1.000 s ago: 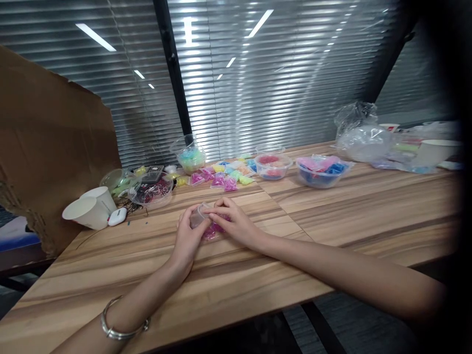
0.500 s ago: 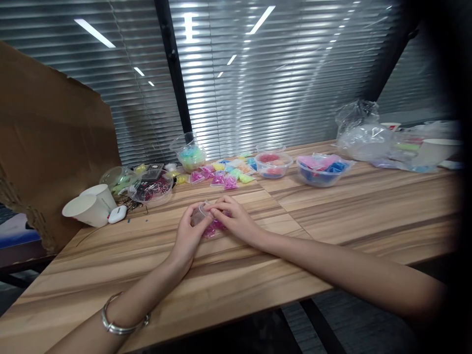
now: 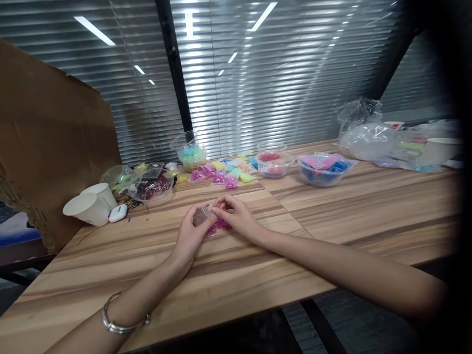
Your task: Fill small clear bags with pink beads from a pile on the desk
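Observation:
A small clear bag with magenta pieces [image 3: 219, 226] lies on the wooden table [image 3: 236, 280] between my hands. My left hand [image 3: 191, 232] is closed round its clear upper part, thumb and fingers on either side of the plastic. The fingertips of my right hand [image 3: 235, 216] are pinched together at the top edge of the same bag, touching the left thumb. Farther back lie several small bags of magenta pieces [image 3: 231, 182], with yellow, green, orange and blue ones beside them.
White paper cups [image 3: 85, 209], a white case [image 3: 118, 213] and a clear bowl [image 3: 153, 189] stand left, near cardboard [image 3: 55, 123]. Tubs [image 3: 275, 164] [image 3: 324, 172] stand behind my right hand; crumpled plastic [image 3: 368, 140] lies far right.
My right hand's fingertips have shifted slightly at the bag's top edge, with the fingers more curled. My left hand still holds the bag in almost the same place.

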Tool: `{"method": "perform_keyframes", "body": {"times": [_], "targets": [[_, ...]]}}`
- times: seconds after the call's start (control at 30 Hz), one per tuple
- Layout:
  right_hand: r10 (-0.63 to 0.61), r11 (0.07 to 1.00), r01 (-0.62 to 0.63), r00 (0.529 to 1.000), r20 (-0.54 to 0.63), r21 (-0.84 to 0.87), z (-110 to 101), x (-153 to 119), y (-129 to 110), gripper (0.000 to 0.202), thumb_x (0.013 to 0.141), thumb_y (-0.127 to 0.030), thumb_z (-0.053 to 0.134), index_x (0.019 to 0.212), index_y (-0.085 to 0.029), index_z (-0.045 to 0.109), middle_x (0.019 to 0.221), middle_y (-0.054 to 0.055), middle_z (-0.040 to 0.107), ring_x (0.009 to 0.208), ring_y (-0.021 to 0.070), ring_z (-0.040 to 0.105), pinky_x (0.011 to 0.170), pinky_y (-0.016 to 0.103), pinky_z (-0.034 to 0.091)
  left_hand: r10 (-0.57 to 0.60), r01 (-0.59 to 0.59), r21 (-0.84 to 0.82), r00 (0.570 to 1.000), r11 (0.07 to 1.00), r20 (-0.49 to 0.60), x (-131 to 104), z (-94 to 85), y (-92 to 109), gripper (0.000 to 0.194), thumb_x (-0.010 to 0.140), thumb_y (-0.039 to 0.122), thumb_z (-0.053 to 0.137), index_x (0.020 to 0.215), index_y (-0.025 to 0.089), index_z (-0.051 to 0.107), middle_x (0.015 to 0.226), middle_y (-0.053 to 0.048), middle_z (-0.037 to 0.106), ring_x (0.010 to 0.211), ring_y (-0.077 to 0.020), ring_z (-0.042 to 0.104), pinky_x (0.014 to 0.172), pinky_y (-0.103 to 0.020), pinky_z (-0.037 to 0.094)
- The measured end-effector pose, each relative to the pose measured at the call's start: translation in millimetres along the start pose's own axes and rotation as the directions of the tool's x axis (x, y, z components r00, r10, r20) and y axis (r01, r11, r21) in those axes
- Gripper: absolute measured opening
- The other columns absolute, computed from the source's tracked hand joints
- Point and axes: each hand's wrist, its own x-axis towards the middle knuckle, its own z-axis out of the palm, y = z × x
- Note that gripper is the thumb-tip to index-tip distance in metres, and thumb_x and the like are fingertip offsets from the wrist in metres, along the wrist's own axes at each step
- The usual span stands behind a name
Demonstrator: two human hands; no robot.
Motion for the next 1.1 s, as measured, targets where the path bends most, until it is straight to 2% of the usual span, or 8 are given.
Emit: {"method": "perform_keyframes", "body": {"times": [0.13,0.27,0.37,0.43,0.6,0.77,0.87,1.1], "targets": [[-0.042,0.999,0.042,0.999,0.029,-0.011,0,0,-1,0.017,0.093,-0.030,0.047,0.090,-0.017,0.059,0.086,0.001,0.061,0.081,0.0132,0.057,0.075,0.025,0.044,0.003,-0.004,-0.023,1.000,1.000,-0.015,1,0.0,-1,0.040,0.073,0.038,0.069,0.107,0.020,0.059,0.109,-0.006,0.064,0.098,-0.0165,0.058,0.087,-0.027,0.044],[-0.080,0.994,0.083,0.996,0.051,-0.065,0,-1,-6,0.026,0.096,-0.023,0.040,0.112,-0.019,0.059,0.105,0.005,0.063,0.098,0.0148,0.057,0.090,0.029,0.042,-0.015,0.009,-0.104,0.998,0.995,-0.059,2,1.2,1,0.039,0.074,0.042,0.067,0.105,0.018,0.059,0.106,-0.006,0.064,0.094,-0.0155,0.058,0.084,-0.026,0.044],[-0.037,0.994,0.045,0.996,0.081,-0.097,0,-3,-7,0.040,0.095,-0.024,0.040,0.135,-0.022,0.044,0.107,0.006,0.062,0.097,0.0153,0.057,0.090,0.032,0.044,-0.033,0.002,-0.182,0.985,0.983,-0.169,2,1.1,1,0.038,0.073,0.044,0.067,0.100,0.018,0.060,0.102,-0.004,0.064,0.090,-0.0140,0.058,0.081,-0.025,0.044],[-0.023,0.991,0.036,0.994,0.103,-0.125,1,-4,-5,0.047,0.094,-0.022,0.042,0.141,-0.023,0.037,0.109,0.006,0.062,0.097,0.0157,0.058,0.089,0.033,0.045,-0.038,-0.019,-0.225,0.969,0.974,-0.245,2,0.3,0,0.037,0.073,0.046,0.067,0.097,0.018,0.061,0.101,-0.004,0.064,0.090,-0.0133,0.057,0.081,-0.024,0.043],[-0.101,0.918,0.182,0.967,0.235,-0.352,5,-8,2,0.038,0.089,-0.015,0.046,0.127,-0.018,0.054,0.122,0.009,0.058,0.112,0.0189,0.053,0.099,0.037,0.040,-0.032,-0.063,-0.274,0.943,0.960,-0.331,4,-1.2,-3,0.035,0.072,0.044,0.068,0.096,0.019,0.060,0.100,-0.001,0.063,0.090,-0.0115,0.057,0.082,-0.023,0.042],[-0.075,0.744,0.320,0.912,0.402,-0.586,7,-14,-4,0.040,0.091,-0.037,0.050,0.127,-0.021,0.055,0.133,0.010,0.053,0.131,0.0305,0.035,0.107,0.050,0.027,-0.042,-0.061,-0.297,0.943,0.953,-0.330,4,-0.9,-4,0.035,0.071,0.042,0.069,0.096,0.020,0.060,0.101,-0.001,0.063,0.094,-0.0116,0.057,0.085,-0.024,0.041],[-0.080,0.721,0.336,0.909,0.408,-0.606,7,-14,-6,0.035,0.093,-0.040,0.048,0.120,-0.023,0.061,0.126,0.007,0.058,0.129,0.0296,0.037,0.106,0.049,0.027,-0.040,-0.053,-0.278,0.947,0.959,-0.320,3,-1.1,-4,0.036,0.070,0.045,0.069,0.095,0.020,0.060,0.100,0.000,0.063,0.091,-0.0117,0.057,0.083,-0.024,0.041],[-0.117,0.754,0.335,0.915,0.386,-0.565,4,-10,-2,0.019,0.090,-0.026,0.056,0.102,-0.022,0.070,0.100,0.006,0.065,0.102,0.0206,0.052,0.091,0.035,0.038,-0.033,-0.051,-0.254,0.948,0.966,-0.316,5,-2.6,-6,0.035,0.071,0.045,0.068,0.094,0.020,0.060,0.095,0.000,0.063,0.085,-0.0109,0.056,0.079,-0.024,0.041]]}}
